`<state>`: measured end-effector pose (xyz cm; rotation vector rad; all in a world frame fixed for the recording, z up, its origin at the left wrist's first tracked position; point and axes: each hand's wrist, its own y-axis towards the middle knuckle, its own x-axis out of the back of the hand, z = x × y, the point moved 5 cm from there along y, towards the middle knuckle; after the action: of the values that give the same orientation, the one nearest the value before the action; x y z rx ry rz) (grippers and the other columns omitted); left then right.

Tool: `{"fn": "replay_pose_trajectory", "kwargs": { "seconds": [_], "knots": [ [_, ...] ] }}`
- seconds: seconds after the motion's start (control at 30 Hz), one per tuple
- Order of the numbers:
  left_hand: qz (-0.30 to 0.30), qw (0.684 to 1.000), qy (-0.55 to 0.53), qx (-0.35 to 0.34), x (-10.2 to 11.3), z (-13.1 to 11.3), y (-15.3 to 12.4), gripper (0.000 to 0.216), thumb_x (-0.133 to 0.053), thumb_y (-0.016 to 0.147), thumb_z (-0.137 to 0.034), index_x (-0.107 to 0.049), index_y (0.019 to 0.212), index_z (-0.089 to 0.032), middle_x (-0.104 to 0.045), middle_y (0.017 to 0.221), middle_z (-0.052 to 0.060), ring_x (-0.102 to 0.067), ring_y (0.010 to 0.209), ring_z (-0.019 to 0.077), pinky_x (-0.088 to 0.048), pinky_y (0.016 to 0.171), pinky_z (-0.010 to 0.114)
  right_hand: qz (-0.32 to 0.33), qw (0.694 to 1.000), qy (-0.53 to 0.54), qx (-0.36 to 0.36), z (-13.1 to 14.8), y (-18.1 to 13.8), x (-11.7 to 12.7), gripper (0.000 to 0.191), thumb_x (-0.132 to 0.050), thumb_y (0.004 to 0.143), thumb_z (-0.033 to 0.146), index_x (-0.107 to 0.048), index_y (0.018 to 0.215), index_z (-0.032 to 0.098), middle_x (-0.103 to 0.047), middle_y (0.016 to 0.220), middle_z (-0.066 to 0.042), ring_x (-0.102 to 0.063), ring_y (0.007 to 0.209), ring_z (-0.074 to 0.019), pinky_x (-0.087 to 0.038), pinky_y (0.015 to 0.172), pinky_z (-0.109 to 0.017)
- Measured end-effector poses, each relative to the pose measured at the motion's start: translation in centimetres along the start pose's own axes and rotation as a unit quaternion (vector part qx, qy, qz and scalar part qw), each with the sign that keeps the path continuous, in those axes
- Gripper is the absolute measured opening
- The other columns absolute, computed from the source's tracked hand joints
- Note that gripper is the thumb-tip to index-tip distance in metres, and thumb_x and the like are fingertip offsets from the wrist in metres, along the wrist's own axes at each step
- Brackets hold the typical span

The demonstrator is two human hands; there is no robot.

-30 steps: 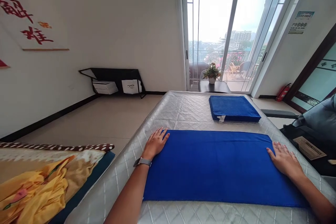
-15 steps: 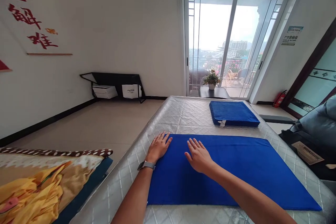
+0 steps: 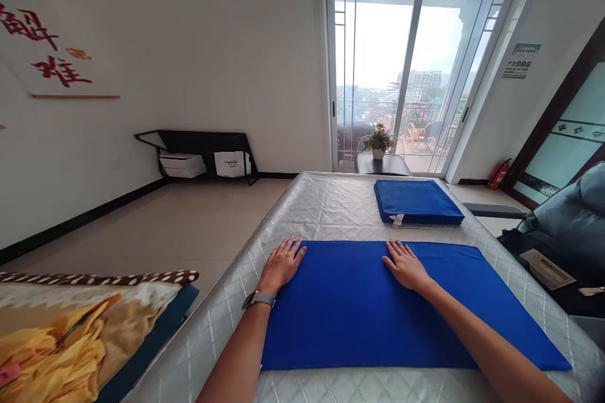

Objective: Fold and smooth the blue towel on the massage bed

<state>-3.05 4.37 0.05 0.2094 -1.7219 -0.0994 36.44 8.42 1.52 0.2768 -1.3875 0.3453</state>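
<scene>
A smooth blue cloth (image 3: 340,315) lies spread in a flat rectangle across the table with the silvery quilted cover. At its far left corner rests my left hand (image 3: 282,264), palm down with fingers extended, a grey-banded watch on the wrist. My right hand (image 3: 407,266) lies flat near the middle of the cloth's far edge, fingers stretched out and pointing away from me. Neither hand grips the fabric. Beyond the cloth sits a stack of folded blue cloths (image 3: 418,198) with a white tag at its front edge.
The silvery quilted cover (image 3: 326,201) shows around the cloth. Yellow fabric (image 3: 51,352) lies on a patterned cover at lower left. A potted plant (image 3: 378,141) stands on a chair by the sliding glass door. At right is a dark padded chair (image 3: 567,233).
My right hand has slid to the right along the cloth and a little toward its far edge. My left hand stays at the far left corner. The view has shifted slightly.
</scene>
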Motion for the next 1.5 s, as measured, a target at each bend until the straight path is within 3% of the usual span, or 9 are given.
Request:
{"fn": "replay_pose_trajectory", "kwargs": {
  "seconds": [0.17,0.3,0.43,0.77,0.93,1.1,1.27,1.37,1.5],
  "knots": [
    [-0.003,1.000,0.020,-0.016,-0.6,0.4,0.2,0.059,-0.027,0.106,-0.051,-0.044,0.154,-0.021,-0.041,0.161,0.012,-0.035,0.150,0.0274,-0.026,0.122,0.048,-0.034,0.992,-0.061,-0.109,-16.5,-3.7,1.4,0.076,-0.013,0.101,0.058,-0.026,0.162,0.014,-0.023,0.168,-0.008,-0.016,0.155,-0.0237,-0.014,0.126,-0.045],
    [0.000,0.999,0.045,-0.029,-1.3,0.9,0.4,0.058,-0.028,0.107,-0.047,-0.041,0.155,-0.019,-0.040,0.161,0.013,-0.034,0.150,0.0273,-0.027,0.122,0.048,-0.049,0.987,-0.067,-0.138,-25.1,-6.2,1.9,0.076,-0.012,0.101,0.053,-0.030,0.160,0.009,-0.029,0.166,-0.012,-0.021,0.154,-0.0236,-0.019,0.125,-0.044],
    [-0.004,0.998,0.049,-0.037,-1.5,1.2,0.5,0.057,-0.028,0.107,-0.048,-0.041,0.155,-0.020,-0.040,0.161,0.012,-0.034,0.150,0.0263,-0.027,0.123,0.048,-0.069,0.987,-0.063,-0.132,-27.5,-6.7,1.4,0.076,-0.014,0.101,0.054,-0.034,0.158,0.007,-0.030,0.165,-0.013,-0.023,0.153,-0.0234,-0.020,0.126,-0.043],
    [0.004,0.999,0.038,-0.010,-0.4,0.3,0.2,0.060,-0.026,0.106,-0.051,-0.042,0.155,-0.021,-0.040,0.161,0.012,-0.036,0.149,0.0282,-0.028,0.122,0.049,-0.080,0.984,-0.097,-0.124,-27.1,-6.4,1.7,0.070,-0.024,0.099,0.046,-0.041,0.154,0.007,-0.039,0.160,-0.016,-0.033,0.150,-0.0285,-0.030,0.122,-0.051],
    [-0.001,1.000,0.029,-0.007,0.0,0.0,0.1,0.060,-0.026,0.106,-0.053,-0.043,0.154,-0.022,-0.042,0.160,0.011,-0.037,0.149,0.0282,-0.029,0.121,0.049,-0.148,0.980,-0.118,-0.067,-19.0,-5.3,4.5,0.062,-0.028,0.099,0.035,-0.047,0.151,0.007,-0.040,0.159,-0.018,-0.036,0.148,-0.0304,-0.030,0.122,-0.053],
    [-0.002,0.999,0.035,-0.012,-0.4,0.2,0.2,0.061,-0.027,0.106,-0.052,-0.043,0.154,-0.019,-0.040,0.161,0.014,-0.035,0.150,0.0294,-0.027,0.122,0.049,-0.152,0.978,-0.047,0.136,-0.1,-4.1,4.8,0.056,-0.028,0.105,0.037,-0.045,0.153,0.015,-0.040,0.161,-0.011,-0.033,0.150,-0.0240,-0.029,0.124,-0.046],
    [-0.015,0.999,0.045,-0.026,-0.6,0.4,0.2,0.059,-0.030,0.105,-0.050,-0.044,0.153,-0.020,-0.043,0.159,0.013,-0.039,0.148,0.0289,-0.030,0.120,0.048,-0.089,0.953,0.050,0.287,16.0,-2.7,1.4,0.065,-0.033,0.105,0.050,-0.038,0.156,0.011,-0.032,0.163,-0.015,-0.027,0.152,-0.0260,-0.025,0.125,-0.045],
    [-0.026,0.998,0.051,-0.036,-0.5,0.3,0.1,0.058,-0.030,0.105,-0.050,-0.046,0.152,-0.021,-0.046,0.157,0.012,-0.041,0.146,0.0296,-0.033,0.118,0.049,-0.048,0.954,0.090,0.281,20.0,-0.8,-0.8,0.072,-0.032,0.103,0.056,-0.035,0.157,0.008,-0.029,0.163,-0.018,-0.024,0.153,-0.0276,-0.023,0.125,-0.046],
    [-0.020,0.998,0.052,-0.037,-0.6,0.3,0.2,0.058,-0.030,0.105,-0.049,-0.046,0.152,-0.020,-0.045,0.158,0.013,-0.040,0.147,0.0304,-0.033,0.118,0.049,-0.013,0.965,0.111,0.237,19.5,1.1,-2.0,0.075,-0.027,0.103,0.059,-0.029,0.160,0.010,-0.023,0.166,-0.015,-0.019,0.154,-0.0274,-0.019,0.126,-0.047]
  ]
}}
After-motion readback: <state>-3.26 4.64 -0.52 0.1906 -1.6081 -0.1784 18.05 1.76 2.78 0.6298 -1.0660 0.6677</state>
